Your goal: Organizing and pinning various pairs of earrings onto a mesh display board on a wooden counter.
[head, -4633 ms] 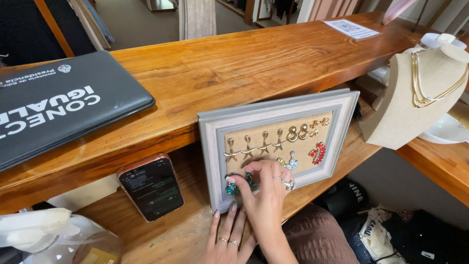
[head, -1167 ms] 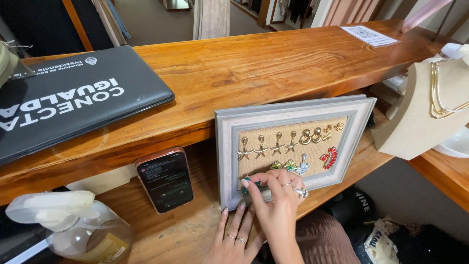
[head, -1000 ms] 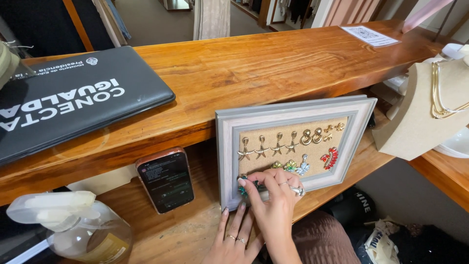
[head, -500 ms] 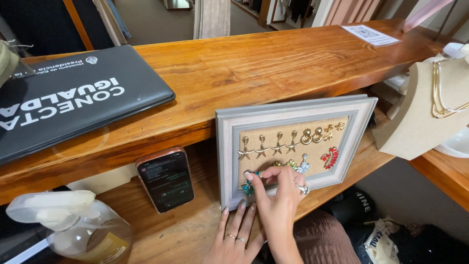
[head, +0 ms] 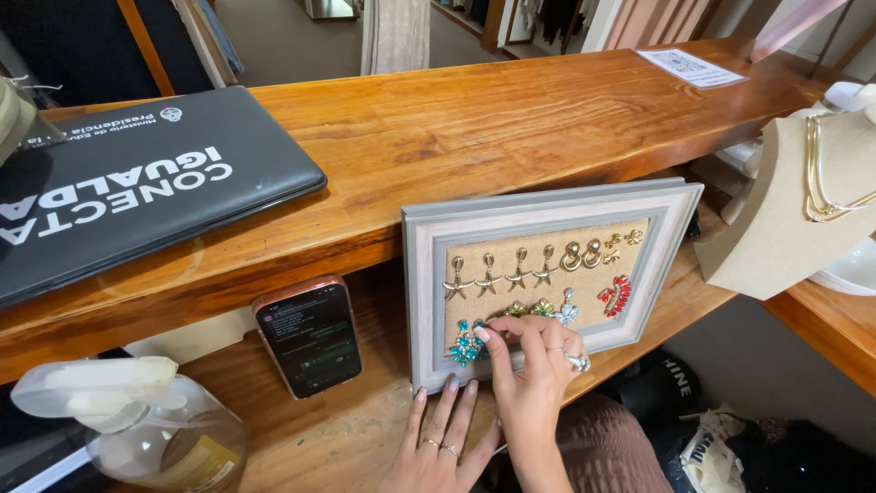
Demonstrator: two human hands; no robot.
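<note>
I see a grey frame (head: 547, 205) around tan burlap, gold star earrings (head: 500, 272), a teal earring (head: 465, 345) (red one (head: 615, 296) far right), and a black laptop (head: 137, 183).

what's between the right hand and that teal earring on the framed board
Nothing visible. The right hand already has its fingertips against the teal earring on the framed board. The left hand lies flat on the shelf below.
</note>
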